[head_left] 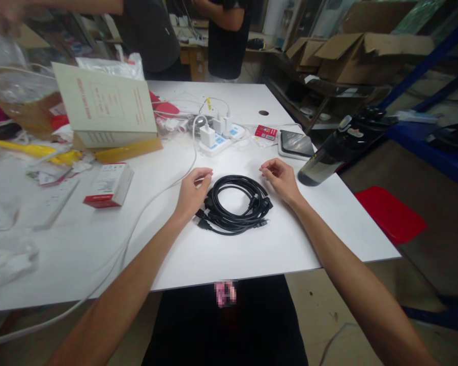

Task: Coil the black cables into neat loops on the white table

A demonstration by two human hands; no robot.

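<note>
A coil of black cables [234, 204] lies on the white table [252, 249] in front of me, its plug ends sticking out at the left and right. My left hand [193, 192] rests at the coil's left edge with curled fingers touching the cable. My right hand [280, 178] sits just right of the coil, fingers loosely curled and pinched together, apart from the cable. Nothing I can name shows inside either hand.
A white power strip [217, 140] with chargers lies behind the coil, its white cord [152, 201] running left past my arm. A dark water bottle [336, 150], a tablet [295, 144], a red-white box [109, 185] and a beige box [107, 109] stand around. Two people stand at the far end.
</note>
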